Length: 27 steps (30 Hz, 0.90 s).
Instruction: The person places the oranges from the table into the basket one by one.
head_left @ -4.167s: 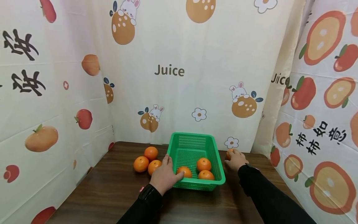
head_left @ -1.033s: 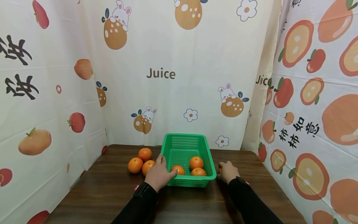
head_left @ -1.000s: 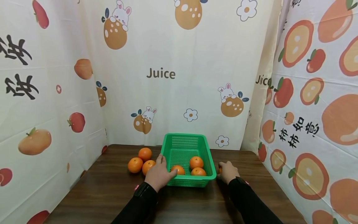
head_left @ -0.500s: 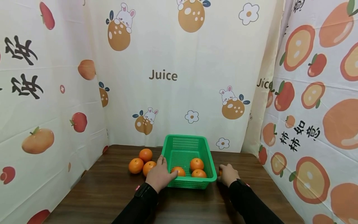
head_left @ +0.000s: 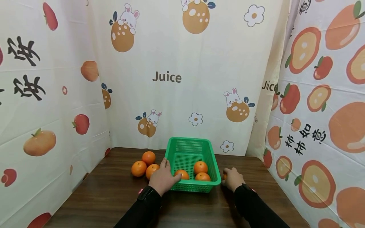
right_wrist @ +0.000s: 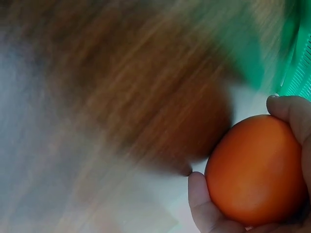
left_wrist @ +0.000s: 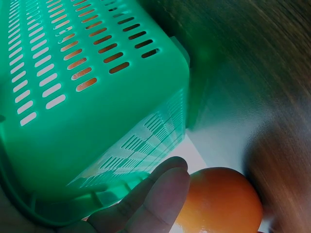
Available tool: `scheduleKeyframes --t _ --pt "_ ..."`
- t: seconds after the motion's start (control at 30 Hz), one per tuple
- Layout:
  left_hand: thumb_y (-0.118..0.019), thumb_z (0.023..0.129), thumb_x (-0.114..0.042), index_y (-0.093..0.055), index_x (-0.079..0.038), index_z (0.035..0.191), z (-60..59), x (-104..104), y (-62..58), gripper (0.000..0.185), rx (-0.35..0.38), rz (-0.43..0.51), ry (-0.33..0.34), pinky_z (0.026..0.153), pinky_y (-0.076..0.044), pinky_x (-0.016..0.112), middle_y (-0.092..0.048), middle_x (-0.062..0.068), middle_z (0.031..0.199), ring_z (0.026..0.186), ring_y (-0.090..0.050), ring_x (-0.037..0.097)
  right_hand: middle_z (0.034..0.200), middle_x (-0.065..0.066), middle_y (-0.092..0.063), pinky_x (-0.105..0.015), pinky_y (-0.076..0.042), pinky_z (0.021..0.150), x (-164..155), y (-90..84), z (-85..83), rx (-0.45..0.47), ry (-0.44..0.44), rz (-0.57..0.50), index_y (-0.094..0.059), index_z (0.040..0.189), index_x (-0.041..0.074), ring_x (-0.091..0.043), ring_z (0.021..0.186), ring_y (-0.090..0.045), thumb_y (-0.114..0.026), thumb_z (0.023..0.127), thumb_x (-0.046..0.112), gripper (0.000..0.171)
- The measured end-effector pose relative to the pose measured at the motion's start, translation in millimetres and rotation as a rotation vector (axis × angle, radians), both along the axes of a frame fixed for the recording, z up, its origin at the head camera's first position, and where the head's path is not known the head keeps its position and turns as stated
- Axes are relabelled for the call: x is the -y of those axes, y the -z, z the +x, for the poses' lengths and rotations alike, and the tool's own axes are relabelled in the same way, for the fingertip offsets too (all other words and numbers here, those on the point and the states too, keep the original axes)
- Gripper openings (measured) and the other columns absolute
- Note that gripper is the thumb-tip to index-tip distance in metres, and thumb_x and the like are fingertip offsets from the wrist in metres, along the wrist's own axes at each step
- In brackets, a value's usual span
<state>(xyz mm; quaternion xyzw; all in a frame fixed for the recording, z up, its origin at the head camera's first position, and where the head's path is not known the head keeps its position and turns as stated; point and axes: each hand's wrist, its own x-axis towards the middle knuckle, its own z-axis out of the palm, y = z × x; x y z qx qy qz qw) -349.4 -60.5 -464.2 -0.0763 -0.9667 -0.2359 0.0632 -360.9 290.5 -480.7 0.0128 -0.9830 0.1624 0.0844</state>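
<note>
In the head view, a green plastic basket (head_left: 188, 186) stands on the table with three oranges (head_left: 201, 167) inside its near half. My left hand (head_left: 163, 179) grips the basket's near-left corner, thumb over the rim and fingers along the outer left wall. The left wrist view shows those fingers (left_wrist: 163, 196) outside the mesh wall, close to a loose orange (left_wrist: 221, 201). To the right of the basket, my right hand (head_left: 233, 179) holds another orange (right_wrist: 255, 170) low over the table, thumb and fingers curled around its sides; in the head view the hand covers most of it.
Three loose oranges (head_left: 138, 168) sit clustered to the left of the basket on the dark wooden table (head_left: 114, 196). Fruit-printed curtains (head_left: 176, 104) close off the back and both sides.
Compared with the oldest frame, my right hand and its orange are nearer to me, beside the basket's near-right corner. Through the last second both hands stay put; the head view shifts slightly.
</note>
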Motion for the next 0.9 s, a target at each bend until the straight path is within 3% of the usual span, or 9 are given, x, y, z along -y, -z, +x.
scheduleKeyframes --t 0.27,0.57,0.9 --pt "-0.058 0.094 -0.069 -0.039 0.002 0.163 0.3 -1 0.3 0.101 0.016 0.012 0.003 0.07 -0.055 0.042 -0.029 0.021 0.174 0.071 -0.059 0.022 0.097 -0.014 -0.056 -0.044 -0.046 0.067 -1 -5.0 5.0 0.007 -0.007 -0.018 -0.072 0.12 0.005 -0.029 0.075 -0.056 -0.089 0.081 0.017 0.043" --pt "-0.06 0.094 -0.068 -0.04 0.002 0.162 0.1 -1 -2.3 0.099 -0.009 0.006 0.0 0.065 -0.053 0.04 -0.03 0.02 0.174 0.066 -0.056 0.02 0.097 -0.015 -0.056 -0.043 -0.046 0.066 -6 -2.5 -4.0 0.005 -0.008 -0.022 -0.072 0.121 0.006 -0.03 0.074 -0.056 -0.088 0.081 0.019 0.044" --pt "-0.06 0.094 -0.068 -0.041 0.002 0.162 0.2 -1 -1.2 0.099 -0.011 -0.003 -0.006 0.069 -0.055 0.042 -0.031 0.02 0.173 0.068 -0.058 0.021 0.098 -0.015 -0.056 -0.043 -0.046 0.066 -2 -10.0 -0.9 -0.031 -0.028 -0.009 -0.071 0.116 0.008 -0.029 0.073 -0.056 -0.086 0.083 0.016 0.037"
